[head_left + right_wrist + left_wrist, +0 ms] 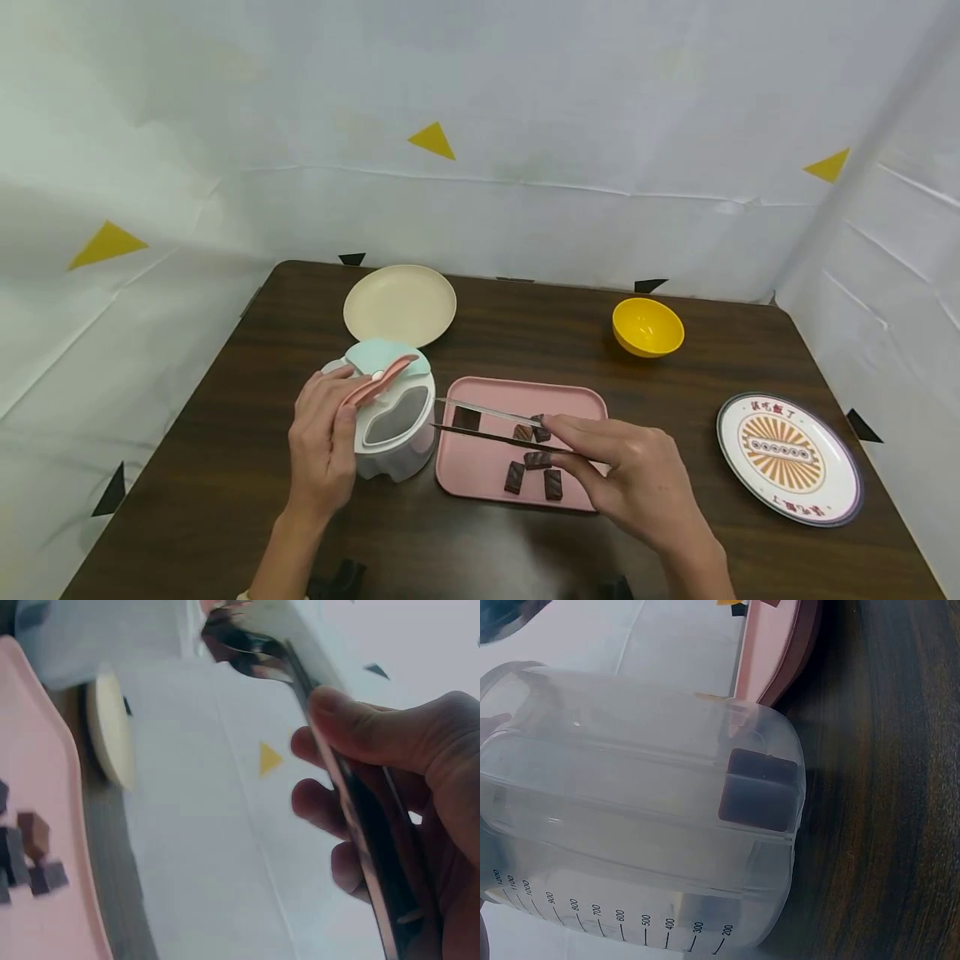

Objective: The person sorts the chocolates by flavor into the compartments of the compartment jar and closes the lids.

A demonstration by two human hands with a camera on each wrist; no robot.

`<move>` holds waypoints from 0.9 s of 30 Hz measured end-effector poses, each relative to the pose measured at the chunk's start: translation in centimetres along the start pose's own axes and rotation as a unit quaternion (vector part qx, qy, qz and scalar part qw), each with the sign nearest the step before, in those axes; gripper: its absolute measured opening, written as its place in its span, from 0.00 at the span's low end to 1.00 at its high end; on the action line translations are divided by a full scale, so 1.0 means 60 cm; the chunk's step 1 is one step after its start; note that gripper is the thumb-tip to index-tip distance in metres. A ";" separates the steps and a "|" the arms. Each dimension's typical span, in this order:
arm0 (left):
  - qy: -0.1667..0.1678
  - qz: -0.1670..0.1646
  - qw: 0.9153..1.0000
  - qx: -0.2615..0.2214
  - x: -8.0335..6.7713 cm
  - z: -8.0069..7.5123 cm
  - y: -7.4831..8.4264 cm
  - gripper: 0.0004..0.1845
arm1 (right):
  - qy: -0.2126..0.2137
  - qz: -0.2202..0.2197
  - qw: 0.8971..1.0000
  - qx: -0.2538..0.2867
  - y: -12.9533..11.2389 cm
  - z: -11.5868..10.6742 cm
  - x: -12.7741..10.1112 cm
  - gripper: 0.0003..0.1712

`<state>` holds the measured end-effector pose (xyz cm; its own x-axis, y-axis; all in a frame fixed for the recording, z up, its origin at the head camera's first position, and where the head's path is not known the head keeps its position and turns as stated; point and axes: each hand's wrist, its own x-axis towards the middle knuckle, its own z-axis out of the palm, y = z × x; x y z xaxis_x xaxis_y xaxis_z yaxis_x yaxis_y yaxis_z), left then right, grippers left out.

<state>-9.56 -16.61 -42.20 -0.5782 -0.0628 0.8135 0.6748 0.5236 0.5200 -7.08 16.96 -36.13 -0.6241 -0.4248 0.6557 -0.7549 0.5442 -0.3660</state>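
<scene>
My left hand (326,433) pinches a raised pink lid flap (381,382) on a clear container (397,463), whose lid has a mint section. Under the flap, an opening shows. Through the wall in the left wrist view, a dark chocolate piece (757,802) appears low inside. My right hand (641,475) grips metal tongs (352,810), their tips apart by the container's right rim. A dark brown shape sits at the tips in the right wrist view; I cannot tell if it is held. Several chocolates (552,485) lie on the pink tray (480,483).
Behind the container is a cream plate (401,307). A yellow bowl (648,327) stands at the back right, and a patterned plate (787,458) lies near the right edge of the dark wooden table (675,400). White sheeting surrounds the table's back and sides.
</scene>
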 end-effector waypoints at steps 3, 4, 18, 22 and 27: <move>-0.006 0.000 1.000 -0.002 -0.005 0.002 -0.010 0.15 | 0.011 -0.014 1.000 0.024 -0.002 0.017 0.009 0.28; -0.008 0.000 1.000 -0.003 -0.006 0.003 -0.012 0.15 | 0.013 -0.016 0.999 0.033 -0.003 0.022 0.011 0.27; -0.009 0.003 1.000 0.004 -0.007 -0.001 -0.014 0.15 | 0.023 -0.043 0.995 0.085 -0.012 0.092 0.035 0.23; -0.009 0.003 1.000 0.004 -0.009 -0.002 -0.014 0.15 | 0.017 -0.041 0.996 0.072 -0.011 0.098 0.037 0.23; -0.013 -0.001 1.000 0.005 -0.009 -0.004 -0.016 0.15 | 0.005 -0.036 0.998 0.060 -0.010 0.100 0.037 0.23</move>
<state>-9.80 -17.28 -43.09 -0.5915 -0.0429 0.8052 0.6689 0.5314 0.5197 -9.22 11.35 -38.37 -0.5662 -0.4522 0.6891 -0.8165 0.4221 -0.3940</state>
